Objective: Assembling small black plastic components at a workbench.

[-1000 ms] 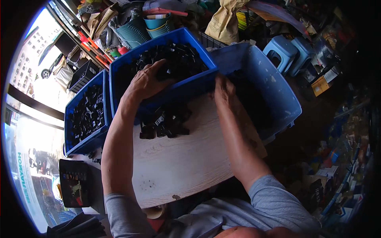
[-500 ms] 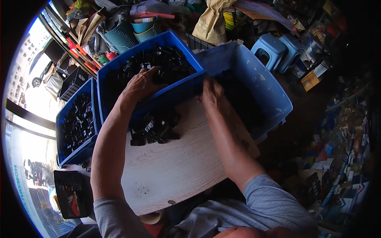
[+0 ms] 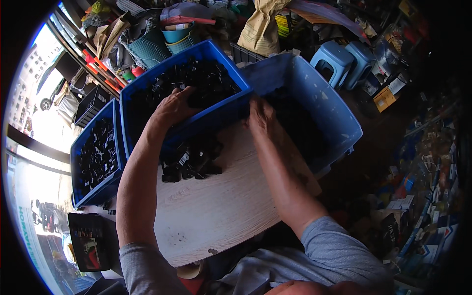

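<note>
Head view: at far left we find a black case (image 3: 88, 242) and, just above it in the picture, a blue left bin (image 3: 101, 192) filled with black parts (image 3: 96, 155). Next, the left grip (image 3: 173, 105), a bare hand, reaches over the near side of the middle bin (image 3: 221, 117), thumb and fingers apart, above more black parts inside; whether it holds anything we cannot tell. Below that bin, we note a loose pile (image 3: 192, 160) of parts on the tabletop (image 3: 211, 209). The right grip (image 3: 262, 117) lies at the middle bin's right corner; its fingers being partly hidden, we cannot tell its closure. Rightmost come a paler right bin (image 3: 339, 110) and blue stools (image 3: 334, 60).
</note>
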### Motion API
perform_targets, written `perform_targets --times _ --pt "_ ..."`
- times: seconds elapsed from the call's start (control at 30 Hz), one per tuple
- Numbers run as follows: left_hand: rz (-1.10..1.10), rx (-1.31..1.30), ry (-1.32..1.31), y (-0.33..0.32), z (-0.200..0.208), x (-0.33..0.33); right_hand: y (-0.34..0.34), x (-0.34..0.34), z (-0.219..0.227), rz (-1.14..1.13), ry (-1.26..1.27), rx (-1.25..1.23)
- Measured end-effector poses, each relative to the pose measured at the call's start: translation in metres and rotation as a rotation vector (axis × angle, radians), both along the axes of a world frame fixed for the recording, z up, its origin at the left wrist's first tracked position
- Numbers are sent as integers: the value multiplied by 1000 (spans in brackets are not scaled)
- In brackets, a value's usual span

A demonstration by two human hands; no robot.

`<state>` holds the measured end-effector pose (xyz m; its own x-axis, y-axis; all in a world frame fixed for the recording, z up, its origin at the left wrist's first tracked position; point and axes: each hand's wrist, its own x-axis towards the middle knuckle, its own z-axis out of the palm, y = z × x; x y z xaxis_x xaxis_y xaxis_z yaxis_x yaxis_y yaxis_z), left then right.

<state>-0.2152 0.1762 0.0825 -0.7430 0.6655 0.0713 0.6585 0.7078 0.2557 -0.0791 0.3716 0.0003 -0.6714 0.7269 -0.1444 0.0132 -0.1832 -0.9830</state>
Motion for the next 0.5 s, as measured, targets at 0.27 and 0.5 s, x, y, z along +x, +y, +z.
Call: perform_targets --times 0.27,0.5 --pt "36 -5 36 7 12 3 6 -6 -7 13 -17 -11" --pt "-50 60 125 -2 -1 0 8 -10 -15 38 -11 20"
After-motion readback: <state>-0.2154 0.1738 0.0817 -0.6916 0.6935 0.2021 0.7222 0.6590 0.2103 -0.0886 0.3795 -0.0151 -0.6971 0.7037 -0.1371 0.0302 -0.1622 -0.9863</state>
